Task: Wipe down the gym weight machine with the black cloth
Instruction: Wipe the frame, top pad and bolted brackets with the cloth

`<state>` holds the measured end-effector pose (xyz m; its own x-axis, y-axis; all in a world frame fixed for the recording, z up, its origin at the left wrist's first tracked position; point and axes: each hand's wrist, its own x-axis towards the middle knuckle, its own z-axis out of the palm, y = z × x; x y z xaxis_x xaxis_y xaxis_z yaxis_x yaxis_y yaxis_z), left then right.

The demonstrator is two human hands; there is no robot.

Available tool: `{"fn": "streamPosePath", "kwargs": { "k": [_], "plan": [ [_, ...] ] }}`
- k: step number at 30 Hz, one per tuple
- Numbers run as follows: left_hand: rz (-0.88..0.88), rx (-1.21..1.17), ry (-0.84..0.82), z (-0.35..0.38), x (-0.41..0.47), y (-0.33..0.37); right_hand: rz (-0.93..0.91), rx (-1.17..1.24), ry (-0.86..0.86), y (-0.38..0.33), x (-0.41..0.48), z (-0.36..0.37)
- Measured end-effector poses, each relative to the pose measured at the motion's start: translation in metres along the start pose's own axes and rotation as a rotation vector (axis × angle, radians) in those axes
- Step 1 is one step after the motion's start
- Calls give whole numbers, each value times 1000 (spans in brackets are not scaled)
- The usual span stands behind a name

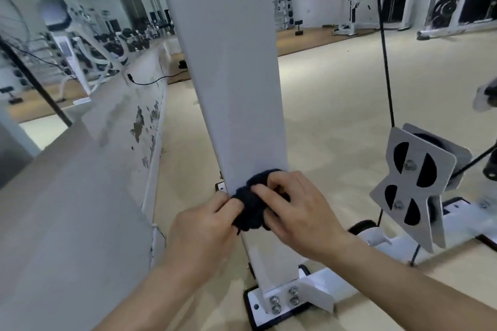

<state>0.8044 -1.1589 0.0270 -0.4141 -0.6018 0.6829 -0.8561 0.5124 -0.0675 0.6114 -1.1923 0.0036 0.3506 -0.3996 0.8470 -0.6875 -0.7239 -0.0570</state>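
Gym floor behind, we press the bunched black cloth (251, 203) low on the white upright post (236, 88); left hand (207, 226) and right hand (298, 207) both grasp it. Firm, overlapping strokes would likely serve best.

I could read no words, numbers or brand marks. The weight machine (228, 62) in front of me showed none I could make out, and the pale panel (65, 49) on a far machine at the left was too blurred to read.
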Motion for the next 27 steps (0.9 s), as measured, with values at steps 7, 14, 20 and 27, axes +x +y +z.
{"fn": "streamPosePath", "kwargs": {
  "k": [7, 14, 20, 27],
  "plan": [
    [34, 25, 376, -32, 62, 2, 48, -13, 457, 4, 91, -22],
    [164, 271, 74, -4, 24, 10, 126, 29, 288, 14, 14, 6],
    [95, 259, 389, -60, 111, 21, 422, 523, 524, 3, 118, -40],
    [209, 284, 71, -7, 56, 18, 591, 835, 197, -8, 36, -16]
  ]
}}
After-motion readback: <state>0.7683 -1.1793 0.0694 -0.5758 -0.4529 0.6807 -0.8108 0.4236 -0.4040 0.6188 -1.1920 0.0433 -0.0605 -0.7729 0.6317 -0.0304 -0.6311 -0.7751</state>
